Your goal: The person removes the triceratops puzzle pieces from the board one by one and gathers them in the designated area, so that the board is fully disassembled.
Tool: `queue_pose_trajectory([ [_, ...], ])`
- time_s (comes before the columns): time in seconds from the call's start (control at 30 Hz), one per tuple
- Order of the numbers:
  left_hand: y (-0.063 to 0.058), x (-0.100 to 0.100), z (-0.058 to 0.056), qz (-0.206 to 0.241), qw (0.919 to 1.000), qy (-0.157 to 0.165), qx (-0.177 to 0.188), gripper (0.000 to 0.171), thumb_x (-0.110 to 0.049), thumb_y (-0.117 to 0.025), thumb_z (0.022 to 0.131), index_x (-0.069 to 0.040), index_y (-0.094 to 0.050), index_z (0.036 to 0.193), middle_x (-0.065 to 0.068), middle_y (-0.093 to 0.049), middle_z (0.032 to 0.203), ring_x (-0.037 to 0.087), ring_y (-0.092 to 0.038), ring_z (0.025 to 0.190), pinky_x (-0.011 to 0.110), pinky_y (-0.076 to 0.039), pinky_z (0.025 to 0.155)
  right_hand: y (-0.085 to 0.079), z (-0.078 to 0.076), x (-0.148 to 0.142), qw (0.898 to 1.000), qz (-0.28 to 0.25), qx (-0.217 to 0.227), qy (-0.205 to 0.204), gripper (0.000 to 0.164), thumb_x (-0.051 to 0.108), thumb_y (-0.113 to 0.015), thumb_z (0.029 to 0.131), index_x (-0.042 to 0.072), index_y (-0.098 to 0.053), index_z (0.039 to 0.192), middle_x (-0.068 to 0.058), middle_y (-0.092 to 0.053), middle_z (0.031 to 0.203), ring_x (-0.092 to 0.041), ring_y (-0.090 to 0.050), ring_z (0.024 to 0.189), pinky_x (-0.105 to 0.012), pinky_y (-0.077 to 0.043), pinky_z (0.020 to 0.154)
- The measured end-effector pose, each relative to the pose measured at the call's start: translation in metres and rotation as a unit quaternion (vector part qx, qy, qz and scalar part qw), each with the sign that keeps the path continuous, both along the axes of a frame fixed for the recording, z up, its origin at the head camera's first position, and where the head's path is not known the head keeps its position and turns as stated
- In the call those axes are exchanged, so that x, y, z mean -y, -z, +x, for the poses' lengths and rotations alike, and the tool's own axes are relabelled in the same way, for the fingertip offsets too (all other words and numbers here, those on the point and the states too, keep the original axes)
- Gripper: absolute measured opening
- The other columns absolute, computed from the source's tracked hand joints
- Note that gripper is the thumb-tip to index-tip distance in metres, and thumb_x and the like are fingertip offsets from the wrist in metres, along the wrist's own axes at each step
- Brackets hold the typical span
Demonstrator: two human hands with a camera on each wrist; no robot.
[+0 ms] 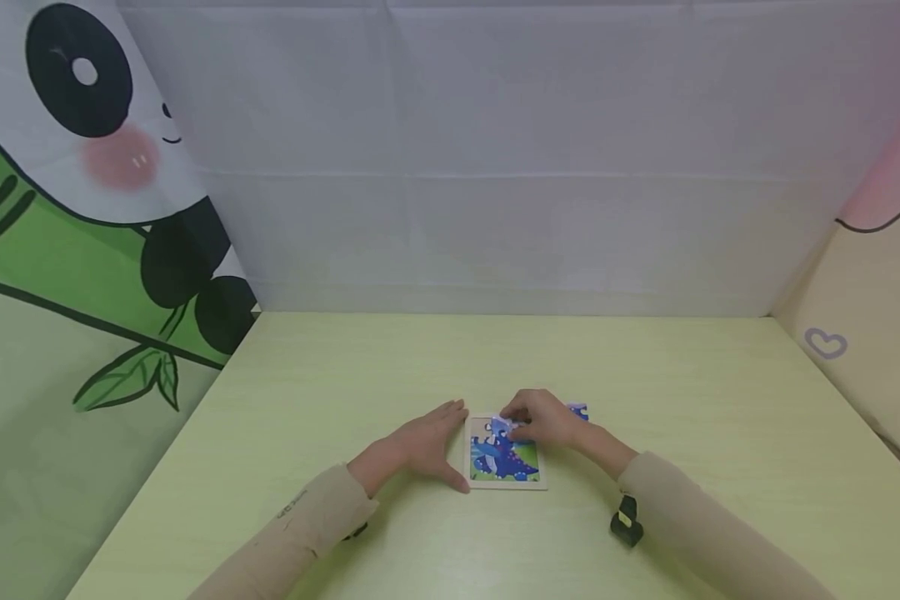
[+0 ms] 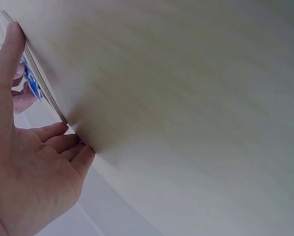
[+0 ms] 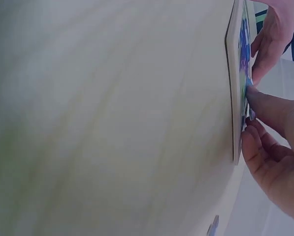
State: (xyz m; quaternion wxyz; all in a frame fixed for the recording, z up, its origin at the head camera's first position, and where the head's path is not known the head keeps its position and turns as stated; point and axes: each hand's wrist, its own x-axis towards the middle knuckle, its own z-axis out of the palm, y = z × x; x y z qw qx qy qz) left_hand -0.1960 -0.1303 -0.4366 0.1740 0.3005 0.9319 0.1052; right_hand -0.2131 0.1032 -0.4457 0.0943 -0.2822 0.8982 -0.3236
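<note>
A framed jigsaw puzzle [image 1: 506,485] with a blue dinosaur picture lies flat on the table. My left hand [image 1: 427,444] is spread along its left side, thumb at the near corner and fingertips by the far corner. Over the upper part of the puzzle, my right hand [image 1: 549,418] pinches a puzzle piece [image 1: 502,425] between thumb and fingers. In the right wrist view this piece [image 3: 251,113] is tilted against the board and partly hidden by the fingers. Bare tray shows at the picture's upper left.
Another blue puzzle piece [image 1: 580,410] lies on the table just beyond the right wrist. The pale wood-look table [image 1: 345,358] runs back to a white cloth wall [image 1: 495,167]. Printed cloth panels [image 1: 142,275] stand at both sides.
</note>
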Motion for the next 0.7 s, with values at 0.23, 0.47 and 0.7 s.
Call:
queue_pose_trajectory([
  [0.23, -0.001, 0.002, 0.003, 0.001, 1.0, 0.001, 0.004, 0.113, -0.062, -0.073, 0.06, -0.005, -0.022, 0.144, 0.01, -0.015, 0.151, 0.024, -0.013, 0.138, 0.039, -0.02, 0.111, -0.001, 0.003, -0.001, 0.998, 0.011, -0.052, -0.042, 0.026, 0.012, -0.07, 0.079, 0.001, -0.068, 0.102, -0.003, -0.064, 0.088, -0.01, -0.057, 0.077, -0.018, -0.05, 0.067],
  [0.47, 0.0, 0.005, 0.005, 0.0, 1.0, 0.003, 0.005, 0.113, -0.062, -0.073, 0.06, -0.006, -0.021, 0.144, 0.01, -0.014, 0.151, 0.024, -0.013, 0.138, 0.039, -0.02, 0.111, -0.002, 0.007, 0.001, 0.997, 0.002, -0.059, -0.04, 0.024, 0.012, -0.071, 0.078, 0.0, -0.069, 0.099, -0.003, -0.065, 0.088, -0.01, -0.058, 0.077, -0.017, -0.05, 0.066],
  [0.7, -0.001, 0.008, 0.008, 0.0, 1.0, 0.009, 0.003, 0.113, -0.061, -0.073, 0.06, -0.005, -0.021, 0.144, 0.01, -0.014, 0.151, 0.024, -0.013, 0.138, 0.039, -0.02, 0.111, -0.001, 0.012, 0.004, 0.999, 0.003, -0.047, -0.019, 0.024, 0.013, -0.07, 0.078, 0.002, -0.069, 0.1, -0.003, -0.066, 0.091, -0.01, -0.058, 0.079, -0.017, -0.05, 0.067],
])
